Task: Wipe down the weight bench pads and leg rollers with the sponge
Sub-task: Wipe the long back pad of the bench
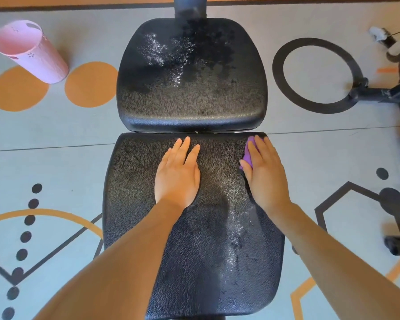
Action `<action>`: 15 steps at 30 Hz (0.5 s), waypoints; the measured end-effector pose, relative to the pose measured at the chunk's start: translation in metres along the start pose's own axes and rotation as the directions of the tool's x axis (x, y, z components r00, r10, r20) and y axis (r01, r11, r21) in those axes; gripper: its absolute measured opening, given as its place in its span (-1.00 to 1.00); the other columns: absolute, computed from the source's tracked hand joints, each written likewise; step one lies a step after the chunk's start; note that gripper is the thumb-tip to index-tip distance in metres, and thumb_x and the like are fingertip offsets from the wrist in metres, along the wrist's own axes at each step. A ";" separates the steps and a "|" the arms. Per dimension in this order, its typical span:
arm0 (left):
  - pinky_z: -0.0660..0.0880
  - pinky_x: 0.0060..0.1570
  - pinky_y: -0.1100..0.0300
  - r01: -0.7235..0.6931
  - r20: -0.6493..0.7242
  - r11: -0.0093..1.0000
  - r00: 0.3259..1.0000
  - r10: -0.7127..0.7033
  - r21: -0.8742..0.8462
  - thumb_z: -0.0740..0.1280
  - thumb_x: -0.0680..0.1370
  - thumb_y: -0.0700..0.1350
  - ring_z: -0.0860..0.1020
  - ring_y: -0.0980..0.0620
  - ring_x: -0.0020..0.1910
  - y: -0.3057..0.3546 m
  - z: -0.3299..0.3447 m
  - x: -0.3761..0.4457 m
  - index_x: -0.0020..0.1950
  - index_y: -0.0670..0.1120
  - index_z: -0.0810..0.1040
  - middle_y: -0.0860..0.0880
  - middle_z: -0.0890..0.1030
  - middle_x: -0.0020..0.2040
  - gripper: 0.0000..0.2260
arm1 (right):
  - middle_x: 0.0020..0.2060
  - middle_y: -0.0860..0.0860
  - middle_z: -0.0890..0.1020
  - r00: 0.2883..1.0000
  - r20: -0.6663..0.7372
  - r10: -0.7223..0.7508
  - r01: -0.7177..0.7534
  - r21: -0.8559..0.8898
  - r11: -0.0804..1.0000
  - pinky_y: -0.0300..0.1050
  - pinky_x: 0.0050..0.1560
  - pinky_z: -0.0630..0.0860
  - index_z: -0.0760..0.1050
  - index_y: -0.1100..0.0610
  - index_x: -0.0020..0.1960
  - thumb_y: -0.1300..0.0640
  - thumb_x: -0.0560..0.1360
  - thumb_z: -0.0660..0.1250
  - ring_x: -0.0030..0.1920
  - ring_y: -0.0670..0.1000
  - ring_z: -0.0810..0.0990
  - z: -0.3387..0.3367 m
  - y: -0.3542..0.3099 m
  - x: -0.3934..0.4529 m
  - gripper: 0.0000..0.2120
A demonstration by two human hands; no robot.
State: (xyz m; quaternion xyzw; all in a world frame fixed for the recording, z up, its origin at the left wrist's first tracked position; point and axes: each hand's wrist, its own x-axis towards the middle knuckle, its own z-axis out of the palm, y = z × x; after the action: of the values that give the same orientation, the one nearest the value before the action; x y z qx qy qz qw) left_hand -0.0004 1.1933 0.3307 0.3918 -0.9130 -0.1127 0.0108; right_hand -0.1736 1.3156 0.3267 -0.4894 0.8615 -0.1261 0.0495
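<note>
Both pads lie under me: the far pad [192, 75] glistens with wet patches, and my left hand [177, 175] rests flat, fingers straight, on the near pad [134, 204]. My right hand [264, 174] presses the purple sponge [249, 153] at that pad's far right corner, fingers mostly straight, though I can't tell whether the thumb curls under. A pink bucket [30, 51] stands on the patterned floor [56, 139] to the left.
</note>
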 end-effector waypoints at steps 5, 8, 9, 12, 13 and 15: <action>0.02 0.50 0.08 0.003 0.001 1.000 1.000 -0.003 0.007 0.00 0.63 -0.04 0.08 -0.01 0.54 0.000 -0.001 0.000 0.51 -0.01 0.25 -0.04 0.18 0.55 -0.57 | 0.47 0.17 0.29 0.996 0.041 0.073 -0.075 0.062 0.995 -0.01 0.50 0.07 0.26 0.27 0.48 0.02 0.61 0.22 0.50 0.21 0.17 -0.001 0.004 0.039 -0.47; 0.01 0.50 0.08 -0.001 0.006 1.000 1.000 0.001 0.018 -0.02 0.63 -0.03 0.06 -0.01 0.54 0.000 -0.001 0.000 0.52 -0.01 0.24 -0.04 0.17 0.55 -0.56 | 0.47 0.18 0.31 0.998 0.032 0.058 -0.060 0.070 0.996 -0.02 0.50 0.10 0.26 0.27 0.48 0.02 0.59 0.23 0.48 0.21 0.20 -0.004 0.004 0.019 -0.46; 0.02 0.50 0.08 -0.001 0.004 1.000 1.000 0.001 0.022 -0.02 0.63 -0.03 0.07 -0.01 0.54 0.000 -0.001 0.000 0.52 -0.01 0.24 -0.04 0.17 0.55 -0.56 | 0.46 0.18 0.30 0.998 0.018 0.065 -0.066 0.074 0.995 -0.02 0.50 0.10 0.27 0.27 0.48 0.01 0.59 0.23 0.48 0.21 0.20 -0.006 0.003 0.005 -0.45; 0.04 0.50 0.06 -0.003 0.006 1.000 1.000 0.003 0.022 -0.02 0.62 -0.03 0.08 -0.02 0.54 0.000 0.000 0.000 0.51 -0.02 0.25 -0.05 0.18 0.55 -0.55 | 0.46 0.18 0.31 0.995 -0.023 0.092 -0.090 0.089 0.992 0.01 0.49 0.14 0.29 0.27 0.46 -0.04 0.59 0.15 0.48 0.21 0.21 -0.009 0.000 -0.042 -0.45; 0.05 0.50 0.06 -0.005 0.008 1.000 1.000 0.004 0.022 -0.01 0.62 -0.03 0.08 -0.02 0.54 0.000 0.001 0.001 0.51 -0.02 0.25 -0.05 0.18 0.55 -0.56 | 0.46 0.18 0.31 0.996 -0.031 0.087 -0.084 0.090 0.992 0.03 0.48 0.17 0.30 0.27 0.46 -0.05 0.59 0.13 0.48 0.21 0.22 -0.010 0.000 -0.053 -0.45; 0.07 0.50 0.05 -0.007 0.007 1.000 1.000 0.007 0.022 0.00 0.62 -0.04 0.09 -0.03 0.54 -0.001 0.001 0.001 0.51 -0.03 0.26 -0.06 0.19 0.54 -0.56 | 0.45 0.18 0.32 0.997 -0.037 0.072 -0.068 0.082 0.994 0.05 0.46 0.21 0.31 0.27 0.45 -0.03 0.58 0.15 0.47 0.21 0.23 -0.008 0.000 -0.065 -0.45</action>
State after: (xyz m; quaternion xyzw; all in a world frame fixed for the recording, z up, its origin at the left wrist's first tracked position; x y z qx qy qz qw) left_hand -0.0007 1.1924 0.3292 0.3885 -0.9155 -0.1042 0.0037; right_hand -0.1420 1.3723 0.3324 -0.4538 0.8732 -0.1686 0.0564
